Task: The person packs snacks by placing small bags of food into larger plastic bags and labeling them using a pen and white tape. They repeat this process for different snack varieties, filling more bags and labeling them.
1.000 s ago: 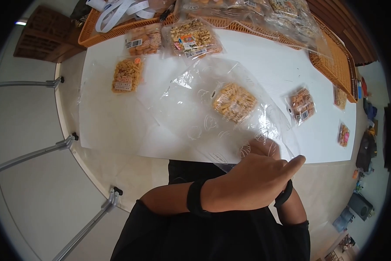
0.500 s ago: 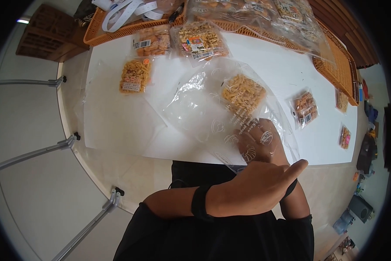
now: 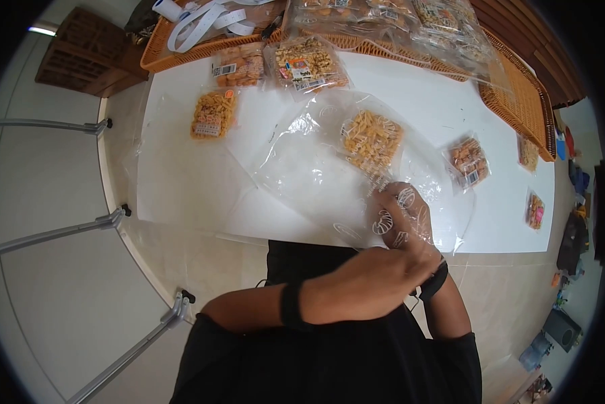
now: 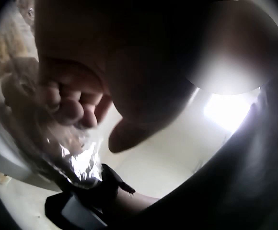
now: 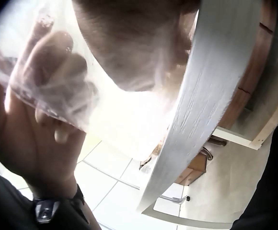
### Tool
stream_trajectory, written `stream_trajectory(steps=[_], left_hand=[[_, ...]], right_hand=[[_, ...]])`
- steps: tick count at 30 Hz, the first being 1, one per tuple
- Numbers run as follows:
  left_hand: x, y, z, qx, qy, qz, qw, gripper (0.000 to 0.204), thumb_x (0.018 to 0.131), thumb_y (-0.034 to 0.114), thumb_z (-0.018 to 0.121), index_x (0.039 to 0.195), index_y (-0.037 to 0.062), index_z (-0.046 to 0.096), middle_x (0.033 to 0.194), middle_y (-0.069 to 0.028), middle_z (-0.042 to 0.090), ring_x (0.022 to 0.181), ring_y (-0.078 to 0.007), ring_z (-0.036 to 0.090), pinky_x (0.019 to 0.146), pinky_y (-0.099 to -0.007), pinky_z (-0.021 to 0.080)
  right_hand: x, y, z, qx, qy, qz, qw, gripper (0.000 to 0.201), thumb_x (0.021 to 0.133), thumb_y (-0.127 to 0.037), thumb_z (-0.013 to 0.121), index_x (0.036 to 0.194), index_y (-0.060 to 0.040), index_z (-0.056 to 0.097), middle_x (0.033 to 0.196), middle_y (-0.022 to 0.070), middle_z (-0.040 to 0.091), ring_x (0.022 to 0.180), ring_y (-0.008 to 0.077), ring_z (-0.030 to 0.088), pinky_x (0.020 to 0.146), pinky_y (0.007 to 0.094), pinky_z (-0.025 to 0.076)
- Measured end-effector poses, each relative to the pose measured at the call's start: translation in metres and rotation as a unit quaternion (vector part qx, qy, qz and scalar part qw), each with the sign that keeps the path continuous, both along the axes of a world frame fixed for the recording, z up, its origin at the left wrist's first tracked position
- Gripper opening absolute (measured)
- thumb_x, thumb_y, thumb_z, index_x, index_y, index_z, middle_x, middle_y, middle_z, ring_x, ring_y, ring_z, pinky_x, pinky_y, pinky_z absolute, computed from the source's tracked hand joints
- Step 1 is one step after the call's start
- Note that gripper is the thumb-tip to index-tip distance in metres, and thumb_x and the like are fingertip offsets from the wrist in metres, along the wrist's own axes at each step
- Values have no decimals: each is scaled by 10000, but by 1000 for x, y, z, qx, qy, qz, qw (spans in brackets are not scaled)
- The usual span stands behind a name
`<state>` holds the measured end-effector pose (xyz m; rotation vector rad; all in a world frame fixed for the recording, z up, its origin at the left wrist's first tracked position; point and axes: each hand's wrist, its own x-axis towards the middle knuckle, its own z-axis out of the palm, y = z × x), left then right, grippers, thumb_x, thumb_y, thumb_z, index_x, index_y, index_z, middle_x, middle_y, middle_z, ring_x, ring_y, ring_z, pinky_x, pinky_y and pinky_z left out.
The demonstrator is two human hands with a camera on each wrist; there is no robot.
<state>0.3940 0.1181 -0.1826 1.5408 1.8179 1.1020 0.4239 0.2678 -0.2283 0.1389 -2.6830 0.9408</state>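
A large clear plastic bag with white printed drawings lies over the white table, its mouth towards the person. Inside it sits a packet of yellowish puffed snacks. My right hand is inside the bag, seen through the film, fingers curled and pinching the near edge of that packet. My left hand crosses in front of the right wrist; its curled fingers grip the bag's mouth, while its thumb stands apart. Plastic and the right hand partly hide the left fingertips in the head view.
Other snack packets lie around: a yellow one at left, a nut-like one and a brown one behind, a reddish-brown one at right. Wicker trays line the back, with a measuring tape in one.
My right hand has reached deeper into the bag, and the snack packet has shifted away from the person. The left hand has drawn slightly back, its pointing digit no longer sticking out to the right.
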Motion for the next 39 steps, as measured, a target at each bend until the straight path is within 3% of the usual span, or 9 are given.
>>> stream_trajectory(steps=[3,5,10,14,18,21,25,31,39], left_hand=[[-17,-39,-12,-61,-25,37,997,161,874,178,684,877,72,564,827,-100,613,768,-333,635,651,-457,495],[-29,-63,-16,-134,-73,103,983,252,905,240,698,797,31,606,696,-100,596,688,-278,628,622,-384,469],[-33,-75,-33,-198,-455,192,847,533,1005,481,553,903,-28,674,694,-94,665,554,-131,604,513,-276,469],[-12,-65,-37,-251,-440,166,846,728,1008,608,429,1070,-83,648,733,-134,690,537,-143,617,501,-245,488],[-7,-64,-53,-228,-528,144,805,727,1038,587,356,1166,-86,598,848,-167,698,640,-173,651,581,-271,522],[-3,-62,-51,-190,-531,133,815,706,1052,568,339,1156,-79,602,867,-159,689,679,-176,652,621,-277,528],[4,-69,-51,-175,-598,152,768,571,1050,504,428,1096,-32,620,839,-115,674,704,-155,643,632,-272,524],[-1,-85,-79,-104,-617,154,765,339,1036,351,555,957,37,656,817,-67,670,726,-137,637,651,-260,505],[7,-92,-78,-80,-587,167,788,356,1040,342,544,933,29,676,807,-60,690,743,-121,646,671,-248,506]], right_hand=[[-2,0,-3,9,10,36,999,367,666,22,678,1029,-27,657,931,139,610,842,359,612,732,462,534],[-1,-1,-6,27,9,43,999,371,667,18,681,1035,-25,655,919,137,611,847,357,611,740,456,530],[-3,-5,2,69,23,62,995,423,698,0,691,1118,-16,647,989,153,597,981,372,564,847,450,485],[2,-9,-1,53,37,75,995,452,737,12,687,1186,-11,633,1040,163,590,1016,385,556,883,457,479],[11,-13,2,35,42,61,997,480,762,22,687,1236,-19,624,1084,166,590,1028,395,562,888,467,487],[21,-12,-3,36,31,61,997,496,761,28,693,1249,-26,623,1113,170,591,1032,397,571,871,470,497],[50,-13,-6,56,28,71,995,528,755,20,717,1270,-35,616,1162,174,596,1080,401,581,906,466,504],[47,-15,11,76,24,115,990,536,763,-15,723,1284,9,595,1159,186,608,1109,385,584,926,457,502],[-7,-24,17,49,-11,146,988,202,793,-19,665,980,26,604,966,178,568,948,377,565,806,446,494]])
